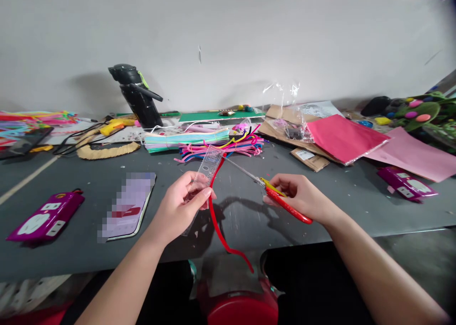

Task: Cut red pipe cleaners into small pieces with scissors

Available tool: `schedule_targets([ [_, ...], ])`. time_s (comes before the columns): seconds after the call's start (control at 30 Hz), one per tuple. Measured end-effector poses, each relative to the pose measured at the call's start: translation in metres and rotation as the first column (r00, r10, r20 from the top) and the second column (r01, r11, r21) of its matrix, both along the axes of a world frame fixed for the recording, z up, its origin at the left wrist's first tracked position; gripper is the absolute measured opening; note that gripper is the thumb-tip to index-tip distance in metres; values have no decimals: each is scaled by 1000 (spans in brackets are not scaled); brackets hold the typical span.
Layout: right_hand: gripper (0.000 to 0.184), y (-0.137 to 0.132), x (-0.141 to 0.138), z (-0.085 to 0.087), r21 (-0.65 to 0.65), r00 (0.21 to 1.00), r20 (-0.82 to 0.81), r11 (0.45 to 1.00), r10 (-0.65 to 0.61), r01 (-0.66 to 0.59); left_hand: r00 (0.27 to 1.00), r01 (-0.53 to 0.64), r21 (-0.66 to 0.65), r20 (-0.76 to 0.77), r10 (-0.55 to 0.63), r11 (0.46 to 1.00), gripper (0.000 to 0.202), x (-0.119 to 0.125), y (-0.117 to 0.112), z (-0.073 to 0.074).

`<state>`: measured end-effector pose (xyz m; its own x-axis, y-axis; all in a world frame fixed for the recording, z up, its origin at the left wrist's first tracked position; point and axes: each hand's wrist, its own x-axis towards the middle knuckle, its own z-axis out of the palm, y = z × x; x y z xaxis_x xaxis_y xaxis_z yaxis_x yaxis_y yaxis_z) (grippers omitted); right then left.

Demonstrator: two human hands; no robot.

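My left hand [188,196] is closed on a clear plastic ruler [211,159] and a red pipe cleaner [220,234], pinched together. The pipe cleaner runs up along the ruler's edge, and its long lower end hangs down past the table edge, curving to the right. In my right hand [295,194] is a pair of scissors [283,202] with red and yellow handles. Their blades point up and left, with the tips at the pipe cleaner's top end near the ruler. Whether the blades touch it I cannot tell.
Behind my hands lie a bundle of colourful pipe cleaners [245,147] and a pale green and blue bundle [185,139]. A black bottle [137,97] stands at the back. A phone [130,206] and a purple pouch [48,215] are left; red sheets [347,137] and another purple pouch [406,185] are right.
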<state>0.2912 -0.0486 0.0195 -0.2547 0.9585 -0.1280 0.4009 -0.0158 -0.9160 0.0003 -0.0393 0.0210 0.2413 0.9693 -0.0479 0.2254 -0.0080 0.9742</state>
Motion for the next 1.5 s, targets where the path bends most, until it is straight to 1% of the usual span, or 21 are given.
schedule_targets([
  [0.23, 35, 1, 1, -5, 26, 998, 62, 999, -31, 29, 1000, 20, -16, -2, -20, 1000, 28, -2, 2, 0],
  [0.3, 37, 2, 2, -7, 27, 997, 67, 999, -38, 36, 998, 18, -2, -58, -18, 1000, 30, -8, 8, -4],
  [0.37, 39, 4, 3, -9, 27, 997, 66, 998, -50, 48, 980, -32, 58, -196, 42, 998, 32, -17, 19, -11],
  [0.4, 40, 4, 4, -9, 28, 996, 63, 998, -58, 56, 952, -68, 107, -290, 97, 992, 33, -22, 26, -15],
  [0.47, 42, 6, 6, -10, 22, 996, 54, 997, -75, 74, 855, -101, 202, -482, 189, 974, 33, -28, 41, -22],
  [0.53, 43, 7, 8, -11, 15, 995, 49, 996, -92, 92, 755, -66, 253, -620, 214, 965, 31, -30, 54, -27],
  [0.6, 43, 7, 11, -13, 14, 993, 55, 995, -104, 103, 716, -29, 281, -664, 216, 959, 31, -28, 63, -31],
  [0.73, 43, 6, 14, -16, 12, 993, 60, 995, -99, 98, 720, 16, 312, -663, 206, 950, 35, -20, 67, -39],
  [0.8, 44, 5, 15, -18, 6, 994, 59, 995, -95, 95, 663, 38, 368, -705, 252, 929, 37, -18, 66, -44],
  [0.9, 45, 2, 14, -19, -4, 995, 58, 997, -79, 80, 539, 70, 485, -754, 376, 872, 38, -19, 66, -49],
  [0.93, 45, 1, 13, -20, -8, 996, 60, 997, -72, 73, 519, 75, 509, -754, 402, 858, 37, -19, 66, -49],
  [0.97, 46, 1, 13, -21, -9, 996, 64, 998, -66, 67, 524, 76, 522, -746, 412, 849, 35, -19, 65, -47],
  [1.0, 46, 0, 12, -21, -9, 995, 71, 998, -64, 64, 556, 72, 527, -726, 404, 847, 33, -18, 64, -45],
  [1.03, 47, -1, 11, -22, -10, 995, 78, 998, -63, 64, 615, 59, 524, -690, 382, 850, 31, -16, 61, -42],
  [1.1, 47, -2, 8, -24, -18, 994, 86, 998, -65, 67, 771, 16, 477, -565, 293, 879, 30, -9, 54, -34],
  [1.17, 47, -2, 5, -25, -28, 994, 85, 997, -62, 65, 915, -28, 340, -370, 161, 940, 34, 1, 45, -27],
  [1.2, 46, -3, 3, -24, -32, 995, 81, 998, -59, 62, 961, -40, 255, -254, 107, 966, 38, 7, 41, -25],
  [1.27, 43, -4, -1, -23, -29, 996, 73, 998, -55, 58, 996, -47, 130, -74, 57, 990, 42, 17, 34, -22],
  [1.37, 40, -7, -6, -20, -4, 996, 63, 998, -61, 62, 992, -26, -7, 121, 27, 1000, 39, 28, 30, -20],
  [1.43, 39, -10, -8, -19, 7, 995, 67, 998, -68, 68, 978, -9, -48, 209, 19, 999, 34, 32, 30, -18],
  [1.5, 38, -12, -8, -18, 12, 995, 74, 997, -71, 70, 969, -7, -36, 246, 15, 999, 28, 34, 30, -15],
])
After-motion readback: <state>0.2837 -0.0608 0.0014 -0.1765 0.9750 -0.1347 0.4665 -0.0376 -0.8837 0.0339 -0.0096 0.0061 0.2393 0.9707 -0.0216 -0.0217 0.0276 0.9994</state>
